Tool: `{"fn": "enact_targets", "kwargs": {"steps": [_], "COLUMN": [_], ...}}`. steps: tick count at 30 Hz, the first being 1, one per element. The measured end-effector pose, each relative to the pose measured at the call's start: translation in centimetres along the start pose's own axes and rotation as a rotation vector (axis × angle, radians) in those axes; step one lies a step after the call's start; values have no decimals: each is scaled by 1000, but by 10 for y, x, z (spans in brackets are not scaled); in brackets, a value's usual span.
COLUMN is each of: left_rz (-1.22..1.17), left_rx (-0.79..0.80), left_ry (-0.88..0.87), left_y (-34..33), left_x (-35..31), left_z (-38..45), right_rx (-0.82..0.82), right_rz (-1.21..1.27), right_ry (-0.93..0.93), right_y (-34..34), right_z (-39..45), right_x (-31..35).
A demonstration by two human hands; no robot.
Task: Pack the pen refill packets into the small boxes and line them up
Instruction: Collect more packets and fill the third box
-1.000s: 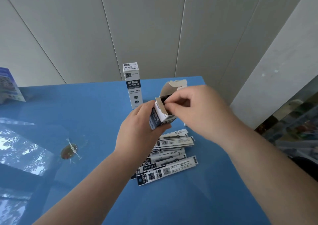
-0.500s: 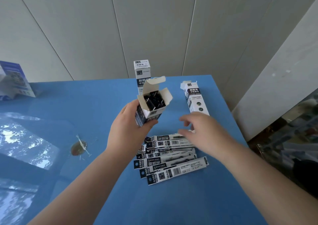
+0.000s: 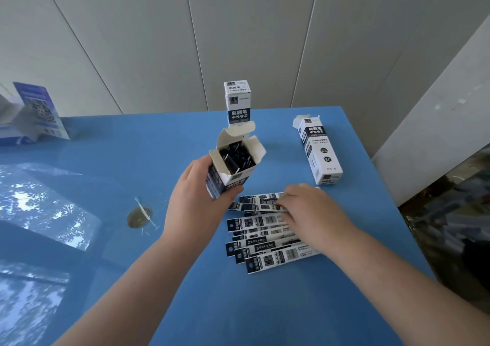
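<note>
1. On the blue table (image 3: 111,160), head view: left hand (image 3: 197,200) grips an open box (image 3: 230,168), held tilted above the surface, flaps up, dark refill packets showing inside.
2. Right hand (image 3: 310,209) lies palm down on the far end of the loose packets (image 3: 265,239), fingers curled onto the top ones; whether it has one pinched I cannot tell.
3. Packets: a fanned, overlapping pile flat on the table, just right of the left wrist.
4. Upright box (image 3: 237,103): closed, standing near the table's far edge, behind the held box.
5. Lying box (image 3: 319,149): flat on its side, flap open at the far end, just beyond the right hand.
6. Blue leaflet (image 3: 39,112): propped at the far left.
7. Brown mark (image 3: 138,217) on the table, left of the left hand.
</note>
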State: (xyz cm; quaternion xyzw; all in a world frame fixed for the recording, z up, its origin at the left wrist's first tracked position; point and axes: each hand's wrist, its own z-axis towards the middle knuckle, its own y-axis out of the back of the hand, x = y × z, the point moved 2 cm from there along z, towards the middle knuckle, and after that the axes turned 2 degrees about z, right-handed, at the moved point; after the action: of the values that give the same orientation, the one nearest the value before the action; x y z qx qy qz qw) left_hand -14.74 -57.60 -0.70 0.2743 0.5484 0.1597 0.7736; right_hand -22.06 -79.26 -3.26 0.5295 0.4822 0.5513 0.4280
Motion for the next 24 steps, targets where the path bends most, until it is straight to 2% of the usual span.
{"fn": "enact_targets", "kwargs": {"steps": [9, 13, 17, 24], "left_rz": [0, -6, -24, -25], "left_rx": [15, 24, 30, 43], "left_ry": [-46, -63, -79, -85], "left_y": [0, 0, -1, -2], "left_x": [9, 11, 14, 17], "left_z": [-5, -5, -4, -3], "right_rx": [-14, -13, -150, -245], "right_rz": [90, 43, 21, 253], "right_ry": [-126, -148, -163, -230], "right_y": [5, 12, 24, 43], "right_z": [4, 2, -1, -9], "right_x": [4, 5, 7, 10]}}
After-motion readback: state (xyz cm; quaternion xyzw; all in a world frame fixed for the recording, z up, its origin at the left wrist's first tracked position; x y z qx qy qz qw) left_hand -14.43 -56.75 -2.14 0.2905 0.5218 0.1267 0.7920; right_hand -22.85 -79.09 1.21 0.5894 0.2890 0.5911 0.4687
